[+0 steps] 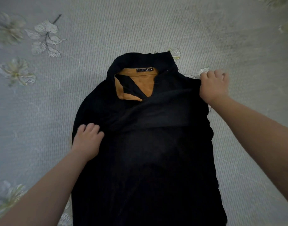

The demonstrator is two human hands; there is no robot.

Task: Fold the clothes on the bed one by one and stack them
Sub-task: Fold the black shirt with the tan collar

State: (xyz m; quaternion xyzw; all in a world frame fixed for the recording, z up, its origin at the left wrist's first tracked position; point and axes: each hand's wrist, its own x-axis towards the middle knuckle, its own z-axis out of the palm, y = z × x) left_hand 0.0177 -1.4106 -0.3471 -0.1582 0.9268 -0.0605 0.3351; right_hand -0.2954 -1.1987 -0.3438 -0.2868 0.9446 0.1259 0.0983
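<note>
A black shirt (145, 152) with a mustard-yellow inner collar and a small neck label lies lengthwise on the bed, collar pointing away from me. Both side parts are folded in over its front, crossing below the collar. My left hand (87, 141) sits on the shirt's left edge at mid height, fingers curled into the black cloth. My right hand (213, 85) is at the right shoulder of the shirt, fingers curled over its edge and gripping the fabric. The shirt's lower end runs out of view at the bottom.
The bed is covered by a pale grey ribbed bedspread (140, 26) with embroidered flowers (43, 38) at the left and in the corners. No other garment or stack shows in view.
</note>
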